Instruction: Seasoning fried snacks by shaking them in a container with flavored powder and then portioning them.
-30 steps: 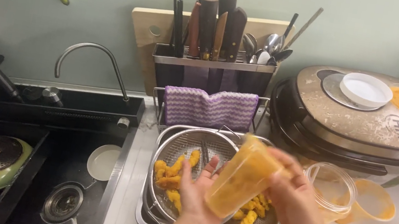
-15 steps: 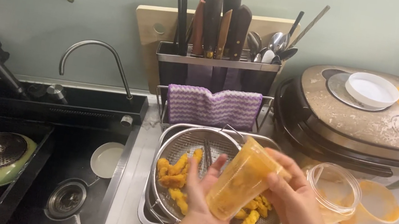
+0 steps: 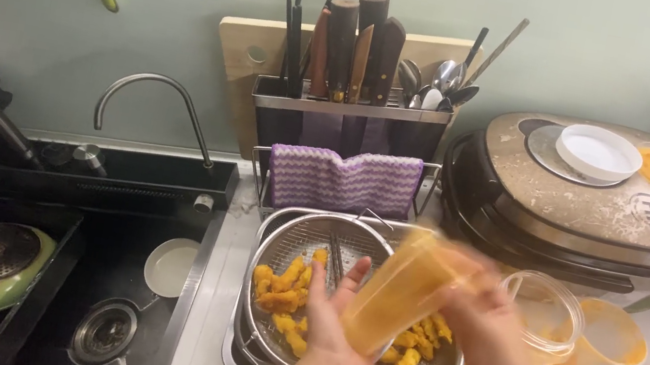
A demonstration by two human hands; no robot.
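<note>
Orange-smeared, blurred plastic cup (image 3: 403, 294) sits tilted between both hands over the steel strainer (image 3: 288, 243); right hand (image 3: 486, 327) grips it, left hand (image 3: 337, 318) lies open beneath, hiding some fried pieces (image 3: 281, 291).

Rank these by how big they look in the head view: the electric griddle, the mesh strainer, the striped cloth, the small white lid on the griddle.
1. Electric griddle, largest, though partly cut off at the right edge.
2. Mesh strainer, partly hidden by the hands.
3. Striped cloth.
4. Small white lid, smallest.
</note>
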